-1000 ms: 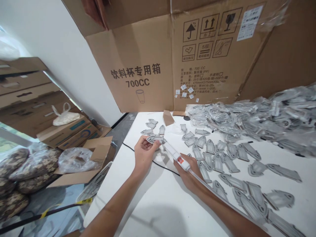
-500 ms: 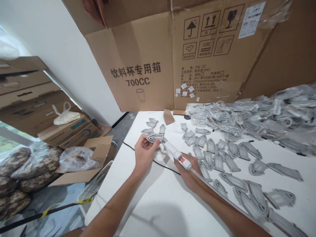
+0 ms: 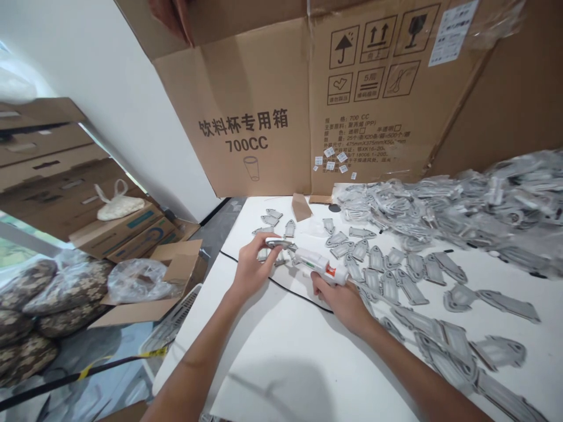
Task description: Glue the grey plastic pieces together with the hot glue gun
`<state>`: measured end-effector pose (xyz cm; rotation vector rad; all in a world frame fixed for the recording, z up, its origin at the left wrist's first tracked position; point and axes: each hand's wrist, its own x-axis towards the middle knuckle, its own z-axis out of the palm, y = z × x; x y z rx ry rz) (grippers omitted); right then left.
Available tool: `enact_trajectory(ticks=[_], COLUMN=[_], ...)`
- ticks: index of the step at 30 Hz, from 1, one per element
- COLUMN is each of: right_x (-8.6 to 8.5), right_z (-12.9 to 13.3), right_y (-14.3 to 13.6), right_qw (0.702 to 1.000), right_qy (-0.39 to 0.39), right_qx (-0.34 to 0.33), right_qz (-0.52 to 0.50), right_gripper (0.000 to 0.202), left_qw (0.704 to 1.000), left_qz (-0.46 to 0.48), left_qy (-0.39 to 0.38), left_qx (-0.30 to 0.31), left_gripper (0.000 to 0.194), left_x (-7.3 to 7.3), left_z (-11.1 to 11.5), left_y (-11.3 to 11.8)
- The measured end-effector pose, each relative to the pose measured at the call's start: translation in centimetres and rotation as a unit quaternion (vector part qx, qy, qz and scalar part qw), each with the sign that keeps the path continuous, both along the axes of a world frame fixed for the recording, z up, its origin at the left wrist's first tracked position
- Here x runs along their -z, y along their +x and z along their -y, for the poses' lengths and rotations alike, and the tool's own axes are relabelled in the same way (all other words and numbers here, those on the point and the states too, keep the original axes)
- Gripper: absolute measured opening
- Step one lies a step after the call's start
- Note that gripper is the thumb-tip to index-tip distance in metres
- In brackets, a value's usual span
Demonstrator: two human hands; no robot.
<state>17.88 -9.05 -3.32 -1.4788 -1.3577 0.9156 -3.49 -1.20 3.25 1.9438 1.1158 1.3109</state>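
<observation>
My left hand (image 3: 251,271) pinches a small grey plastic piece (image 3: 278,241) between thumb and fingers, now seen nearly edge-on. My right hand (image 3: 345,300) is wrapped round a white glue gun (image 3: 314,262) with an orange-red part and a small green spot on its side. The gun's tip points left, close to the held piece; whether they touch I cannot tell. A clear glue stick (image 3: 380,295) sticks out of the gun's rear. Similar grey pieces (image 3: 270,221) lie on the white table just behind my left hand.
Many loose grey pieces (image 3: 373,258) cover the table's right side, with a heap of plastic-wrapped ones (image 3: 422,202) behind. A black cable (image 3: 299,297) crosses the table. A large cardboard box (image 3: 264,76) stands at the back; an open carton (image 3: 189,264) is at the left.
The piece in my left hand has tilted from face-up to nearly edge-on. My right hand has turned the glue gun so its side shows, its rear end slightly higher and further right.
</observation>
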Motion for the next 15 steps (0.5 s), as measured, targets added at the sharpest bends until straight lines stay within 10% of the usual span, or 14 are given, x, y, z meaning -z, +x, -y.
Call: enact_trajectory(ticks=[6, 15], right_x=[-0.1, -1.6], right_z=[0.6, 1.3], right_y=[-0.3, -0.8], right_qw=[0.999, 0.995], right_qy=[0.007, 0.022], right_qx=[0.050, 0.089], right_qz=[-0.018, -0.039], right_gripper=[0.042, 0.047], left_qw=[0.989, 0.967], left_qz=[-0.009, -0.158], left_qy=[-0.064, -0.071], left_qx=[-0.131, -0.186], left_gripper=[0.047, 0.010], left_x=[3.4, 4.9], left_z=[-4.3, -6.8], left_y=[-4.4, -9.2])
